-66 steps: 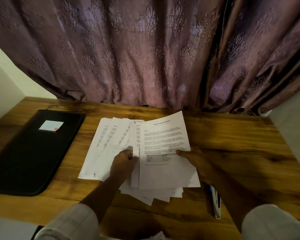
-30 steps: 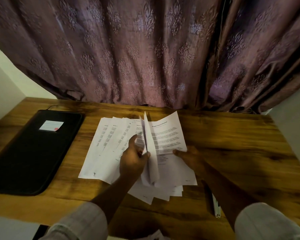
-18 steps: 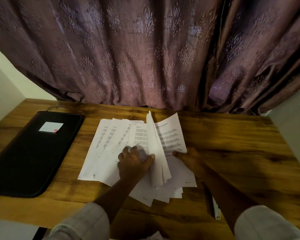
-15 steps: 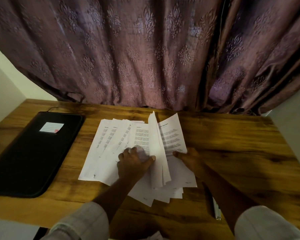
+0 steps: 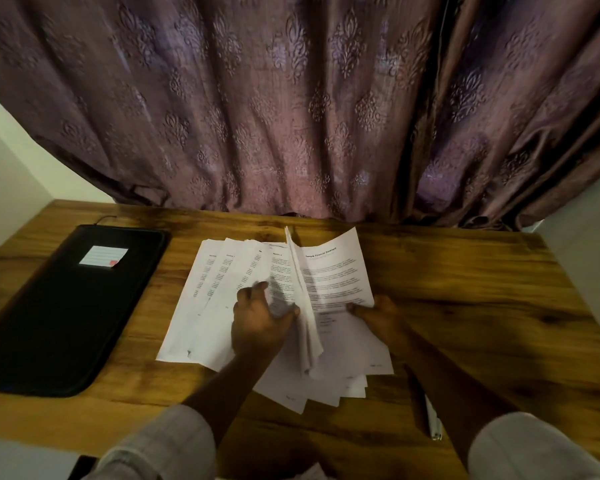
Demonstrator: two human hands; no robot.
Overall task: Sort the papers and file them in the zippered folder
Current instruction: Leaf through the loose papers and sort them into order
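A fanned spread of white printed papers (image 5: 215,299) lies in the middle of the wooden table (image 5: 465,306). My left hand (image 5: 257,323) sits on the spread, its thumb against a few upturned sheets (image 5: 303,306) that stand on edge. My right hand (image 5: 378,315) pinches the right edge of the sheet headed "Sample Financial Statement" (image 5: 336,271). The black zippered folder (image 5: 66,306) lies shut at the left, a small white label (image 5: 103,256) on its cover. My left fingers are blurred.
A pen (image 5: 432,415) lies on the table under my right forearm. A purple patterned curtain (image 5: 291,116) hangs along the table's far edge. White walls stand at both sides. Bare wood shows to the right of the papers.
My left hand turned sheets from the right pile leftward, standing them on edge. The financial statement sheet under my right hand became more exposed. The folder has not moved.
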